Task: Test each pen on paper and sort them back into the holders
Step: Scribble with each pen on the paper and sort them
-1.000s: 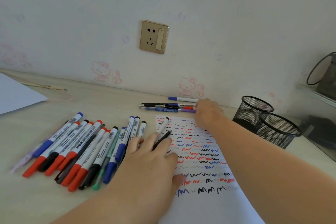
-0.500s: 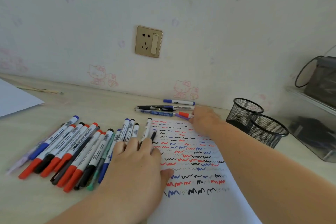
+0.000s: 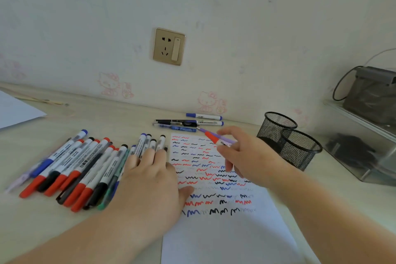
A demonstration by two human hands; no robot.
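Right hand (image 3: pixel 246 152) pinches two pens (image 3: pixel 216 138), apparently red and purple, above the paper (image 3: pixel 225 238); mesh holders (image 3: pixel 289 137) stand just right of it. Left hand (image 3: pixel 150 180) rests flat, fingers straight, on markers (image 3: pixel 70 167).

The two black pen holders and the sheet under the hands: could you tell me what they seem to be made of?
The pen holders look like black-coated wire mesh; the desk shows through their walls. The sheet appears to be plain matte white paper, lying thin and flat, with ink squiggles.

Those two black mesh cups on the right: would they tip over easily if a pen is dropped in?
Probably somewhat. The mesh holders look light and see-through, with no pens visible inside, so a nudge may shift them. They stand touching each other, which may steady them slightly.
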